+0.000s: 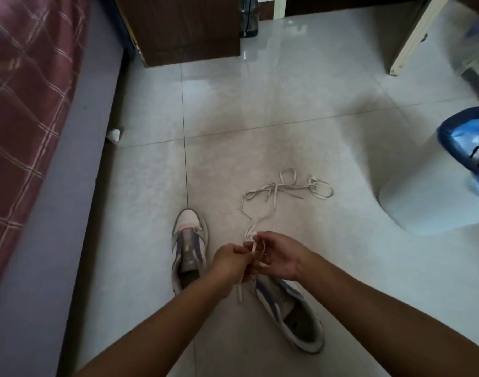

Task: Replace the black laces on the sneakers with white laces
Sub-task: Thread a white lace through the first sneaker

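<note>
Over tile floor (287, 118), both hands (256, 257) pinch white lace (276, 190).

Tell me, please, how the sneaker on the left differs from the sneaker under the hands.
The left sneaker lies straight, toe pointing away, and shows whole; the right sneaker is angled, heel toward the lower right, with its front hidden under the hands. The left sneaker is untouched, while the left hand and right hand hold a white lace above the right sneaker. Both are white with blue side stripes, and neither shows a black lace.
</note>
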`<state>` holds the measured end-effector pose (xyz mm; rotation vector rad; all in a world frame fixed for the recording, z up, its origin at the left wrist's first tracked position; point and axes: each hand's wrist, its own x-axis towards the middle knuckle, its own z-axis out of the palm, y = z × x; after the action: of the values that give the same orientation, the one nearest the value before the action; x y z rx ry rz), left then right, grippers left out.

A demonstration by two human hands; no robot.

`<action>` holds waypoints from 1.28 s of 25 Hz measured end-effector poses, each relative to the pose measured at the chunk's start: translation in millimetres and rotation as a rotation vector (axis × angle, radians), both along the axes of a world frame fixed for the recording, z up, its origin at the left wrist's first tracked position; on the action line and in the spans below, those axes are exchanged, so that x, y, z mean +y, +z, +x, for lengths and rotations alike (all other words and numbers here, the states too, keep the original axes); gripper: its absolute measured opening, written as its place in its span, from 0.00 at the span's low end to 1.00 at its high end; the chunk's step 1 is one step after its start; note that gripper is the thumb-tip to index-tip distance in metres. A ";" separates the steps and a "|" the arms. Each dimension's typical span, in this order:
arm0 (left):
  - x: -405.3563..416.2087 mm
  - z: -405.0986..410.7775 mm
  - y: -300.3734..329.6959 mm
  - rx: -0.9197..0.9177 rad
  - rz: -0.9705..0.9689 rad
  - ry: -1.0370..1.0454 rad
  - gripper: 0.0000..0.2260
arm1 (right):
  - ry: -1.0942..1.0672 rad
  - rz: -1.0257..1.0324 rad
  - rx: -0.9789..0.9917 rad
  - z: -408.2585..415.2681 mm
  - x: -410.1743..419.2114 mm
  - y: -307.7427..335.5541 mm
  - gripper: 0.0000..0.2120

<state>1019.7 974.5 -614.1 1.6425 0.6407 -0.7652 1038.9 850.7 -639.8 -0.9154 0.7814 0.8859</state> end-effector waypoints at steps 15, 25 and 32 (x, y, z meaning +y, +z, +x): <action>70.1 -45.1 8.9 -0.104 -0.112 -0.154 0.10 | -0.224 -0.286 -0.346 101.2 -10.6 64.9 0.11; 60.2 -92.2 -32.5 0.260 -0.322 0.248 0.11 | 0.243 -0.504 -0.280 54.9 -19.3 2.0 0.10; 35.2 -61.8 -39.3 0.168 -0.315 0.366 0.08 | 0.076 -0.319 -0.106 0.0 -34.8 -27.5 0.13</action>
<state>957.9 1009.7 -653.3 1.1411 0.8638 -0.6970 1038.9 815.9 -667.3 -1.2702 0.8135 0.7836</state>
